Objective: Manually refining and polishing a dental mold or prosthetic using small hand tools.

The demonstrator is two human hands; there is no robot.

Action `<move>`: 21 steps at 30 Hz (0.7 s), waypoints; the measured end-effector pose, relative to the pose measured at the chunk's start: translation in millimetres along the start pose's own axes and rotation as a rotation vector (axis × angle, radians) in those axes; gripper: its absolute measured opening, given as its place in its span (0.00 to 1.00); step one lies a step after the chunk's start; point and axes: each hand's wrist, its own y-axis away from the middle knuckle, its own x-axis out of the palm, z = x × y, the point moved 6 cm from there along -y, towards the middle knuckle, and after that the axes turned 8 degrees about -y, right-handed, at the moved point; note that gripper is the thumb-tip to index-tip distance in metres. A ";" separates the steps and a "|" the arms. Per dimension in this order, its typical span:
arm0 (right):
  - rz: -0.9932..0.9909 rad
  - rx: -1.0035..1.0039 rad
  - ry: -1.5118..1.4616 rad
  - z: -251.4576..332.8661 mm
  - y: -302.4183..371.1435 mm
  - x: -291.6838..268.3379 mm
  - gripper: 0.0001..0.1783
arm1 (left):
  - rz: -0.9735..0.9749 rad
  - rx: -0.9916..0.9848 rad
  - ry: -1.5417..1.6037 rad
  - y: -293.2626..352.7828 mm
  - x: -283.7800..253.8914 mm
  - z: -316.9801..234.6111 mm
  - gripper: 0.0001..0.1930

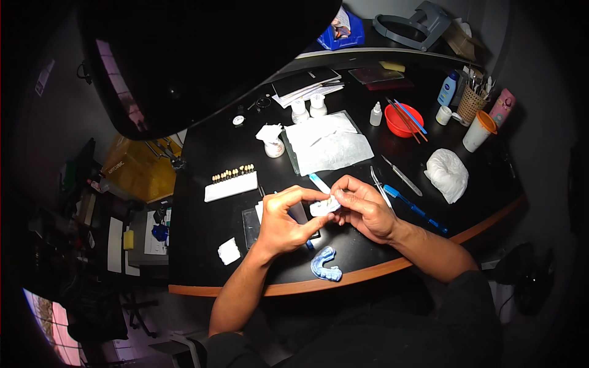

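Over the front of the desk, my left hand (283, 222) grips a small whitish dental model (321, 208) between thumb and fingers. My right hand (371, 213) is closed in a pinch at the model's right side, thumb and fingertips against it. Whether a tiny piece sits between those fingertips is too small to tell. Below my hands, a blue horseshoe-shaped dental arch model (325, 265) lies near the wooden edge. Tweezers (380, 187) and a blue toothbrush (414, 207) lie just right of my right hand. Beside my left hand is a dark flat case (251, 227), partly covered.
A tooth shade guide (232, 186) and folded tissue (229, 251) lie left. Behind my hands are white paper sheets (328, 144), small jars (273, 144) and a red bowl (405, 119) with brushes across it. A scalpel (402, 175) and crumpled white cloth (446, 175) lie right. A dark lamp (202, 61) overhangs the upper left.
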 end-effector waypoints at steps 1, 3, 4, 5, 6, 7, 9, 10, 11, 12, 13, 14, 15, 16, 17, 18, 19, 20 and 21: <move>-0.004 0.003 0.015 -0.6 0.5 -0.9 0.09 | -0.031 0.015 0.009 0.1 1.1 1.8 0.15; -0.003 0.000 0.028 0.1 0.5 -1.6 0.09 | -0.029 0.045 -0.028 0.4 1.9 -0.9 0.14; -0.011 0.001 0.036 0.5 0.4 -1.7 0.09 | -0.040 0.071 -0.038 0.6 2.9 -0.7 0.14; -0.019 0.004 0.043 0.8 -0.2 -2.0 0.08 | -0.039 0.074 -0.044 0.3 3.4 0.5 0.14; -0.018 0.000 0.042 1.5 -0.3 -2.6 0.08 | -0.046 0.106 -0.059 0.1 4.2 -0.5 0.14; -0.021 -0.002 0.052 1.7 -1.0 -3.9 0.08 | -0.054 0.136 -0.073 0.2 4.4 -2.4 0.14; -0.023 -0.005 0.063 2.2 -1.7 -4.8 0.07 | -0.056 0.151 -0.097 0.0 5.2 -4.4 0.15; -0.027 0.005 0.052 1.9 -2.0 -5.0 0.07 | -0.060 0.163 -0.121 0.0 5.7 -5.5 0.15; -0.030 0.015 0.041 1.3 -2.2 -5.3 0.07 | -0.061 0.163 -0.120 -0.3 5.7 -5.6 0.15; -0.031 0.016 0.041 1.3 -2.2 -5.7 0.07 | -0.063 0.159 -0.120 -0.8 5.2 -5.7 0.15; -0.031 0.017 0.037 1.2 -2.2 -6.3 0.07 | -0.066 0.155 -0.119 -0.9 5.2 -5.7 0.14; -0.031 0.019 0.033 1.1 -1.9 -6.6 0.08 | -0.067 0.153 -0.118 -0.7 5.9 -5.5 0.14; -0.029 0.020 0.033 0.8 -2.3 -5.7 0.08 | -0.074 0.157 -0.125 -0.5 5.3 -5.0 0.14; -0.033 0.025 0.033 0.2 -2.3 -4.8 0.08 | -0.081 0.161 -0.132 -0.3 4.8 -4.5 0.14; -0.036 0.030 0.033 -0.1 -2.5 -4.2 0.09 | -0.083 0.160 -0.132 -0.4 4.4 -3.8 0.14; -0.035 0.032 0.033 -0.5 -2.4 -4.0 0.09 | -0.083 0.166 -0.138 0.0 4.2 -3.4 0.15; -0.033 0.031 0.038 -0.6 -2.3 -3.9 0.09 | -0.084 0.172 -0.143 0.3 3.8 -3.2 0.15; -0.031 0.030 0.044 -0.8 -2.3 -3.8 0.09 | -0.086 0.169 -0.143 -0.6 2.8 -2.4 0.15; -0.028 0.035 0.044 -1.6 -2.2 -3.9 0.09 | -0.077 0.195 -0.160 -1.4 2.4 -3.4 0.14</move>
